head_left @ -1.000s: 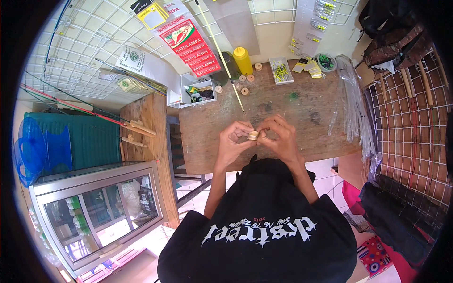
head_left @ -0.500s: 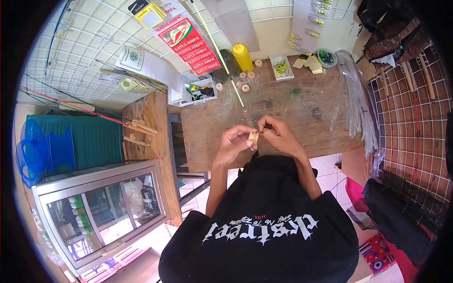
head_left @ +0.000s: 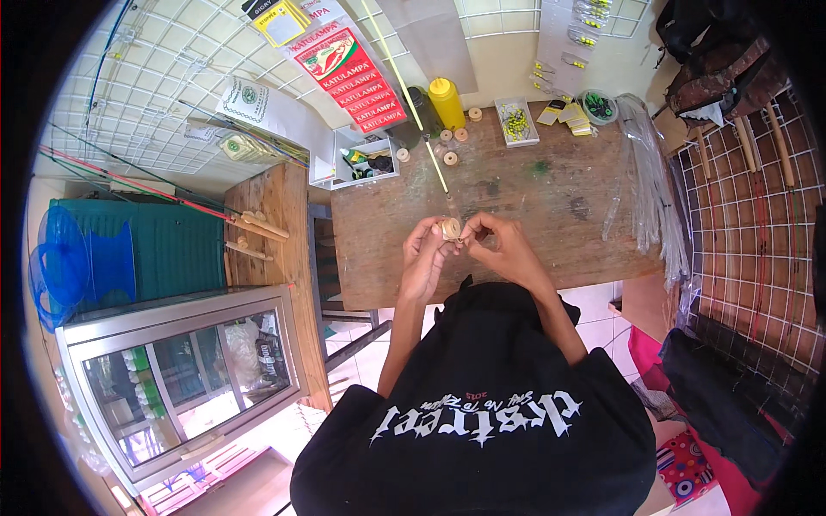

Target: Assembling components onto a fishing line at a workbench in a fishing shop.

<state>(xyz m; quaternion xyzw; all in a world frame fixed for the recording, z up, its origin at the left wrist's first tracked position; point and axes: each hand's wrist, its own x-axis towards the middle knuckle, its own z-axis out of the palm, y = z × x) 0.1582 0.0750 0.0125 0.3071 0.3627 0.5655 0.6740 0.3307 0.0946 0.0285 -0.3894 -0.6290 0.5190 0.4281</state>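
Note:
Over the near part of the wooden table [head_left: 551, 215], my left hand [head_left: 422, 262] grips a small pale wooden spool [head_left: 450, 228] between thumb and fingers. One round face of the spool points up. My right hand [head_left: 508, 249] is closed in a pinch right beside the spool's lower right edge. Whatever lies between its fingertips is too small to make out. Beyond both hands, several similar wooden spools [head_left: 450, 158] stand on the table. A thin yellowish rod [head_left: 435, 163] slants down, its lower end just past my hands.
A yellow squeeze bottle [head_left: 446, 105], a white box of small yellow-green pieces [head_left: 516, 122] and a white tray of bottles [head_left: 366, 163] stand at the back. Clear plastic sleeves [head_left: 641, 189] hang over the right side. A glass-fronted cabinet [head_left: 185, 378] stands at left.
The spool has been tilted so that its round face now shows upward. My left hand has turned with it, and my right fingertips have shifted slightly left, down to the spool's lower edge.

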